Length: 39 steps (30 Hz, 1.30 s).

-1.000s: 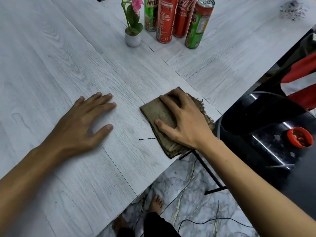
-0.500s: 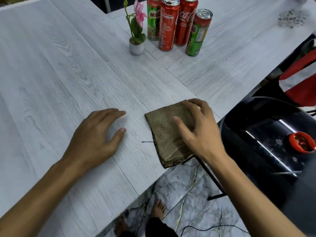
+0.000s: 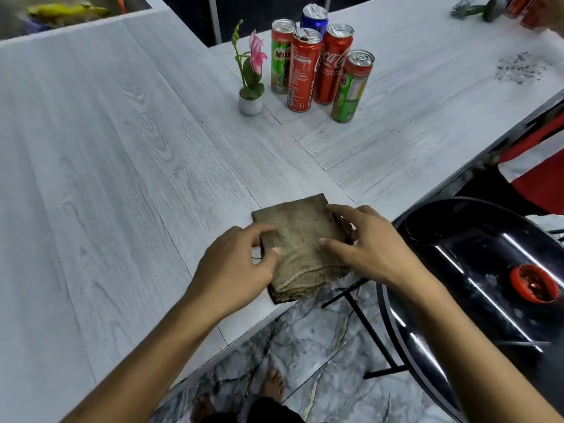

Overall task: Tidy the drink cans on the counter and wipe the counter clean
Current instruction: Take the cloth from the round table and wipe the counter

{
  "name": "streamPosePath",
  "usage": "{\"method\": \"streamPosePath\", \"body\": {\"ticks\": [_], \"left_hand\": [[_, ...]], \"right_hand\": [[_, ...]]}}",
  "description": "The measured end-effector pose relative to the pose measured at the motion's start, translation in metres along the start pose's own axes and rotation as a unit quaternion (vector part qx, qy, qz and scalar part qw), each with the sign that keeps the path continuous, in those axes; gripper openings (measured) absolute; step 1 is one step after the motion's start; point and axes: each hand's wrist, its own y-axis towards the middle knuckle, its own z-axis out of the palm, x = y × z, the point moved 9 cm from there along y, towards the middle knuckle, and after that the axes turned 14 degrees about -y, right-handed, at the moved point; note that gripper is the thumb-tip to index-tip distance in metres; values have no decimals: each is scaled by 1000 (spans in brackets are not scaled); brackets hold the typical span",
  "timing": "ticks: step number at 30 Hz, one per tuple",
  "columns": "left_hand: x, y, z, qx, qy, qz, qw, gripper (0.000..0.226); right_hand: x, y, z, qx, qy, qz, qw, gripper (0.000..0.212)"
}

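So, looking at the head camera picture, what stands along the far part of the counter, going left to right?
potted flower → Milo can → red can → Coca-Cola can → green-and-yellow can → dark speckled patch

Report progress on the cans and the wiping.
Done: five cans stand grouped upright beside the flower pot. In hand: the left hand and right hand hold the folded cloth at the near edge of the counter. Left: dark specks on its far right are not yet wiped.
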Motion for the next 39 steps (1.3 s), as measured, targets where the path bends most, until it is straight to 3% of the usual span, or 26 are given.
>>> {"method": "streamPosePath", "body": {"ticks": [7, 21, 29, 34, 39], "left_hand": [[-11, 9, 13, 10, -20, -34, 999, 44], [5, -5, 16, -22, -139, -84, 987, 48], [5, -9, 15, -27, -140, -106, 984, 49], [8, -6, 16, -20, -157, -116, 981, 33], [13, -9, 20, -6, -275, -129, 953, 29]], "right_hand": [[5, 9, 7, 47, 34, -30, 998, 62], [0, -1, 9, 7, 37, -23, 999, 48], [4, -10, 6, 0, 1, -24, 1000, 54], [-1, -8, 9, 11, 71, -12, 997, 43], [-9, -10, 9, 10, 151, 2, 988, 32]]}}
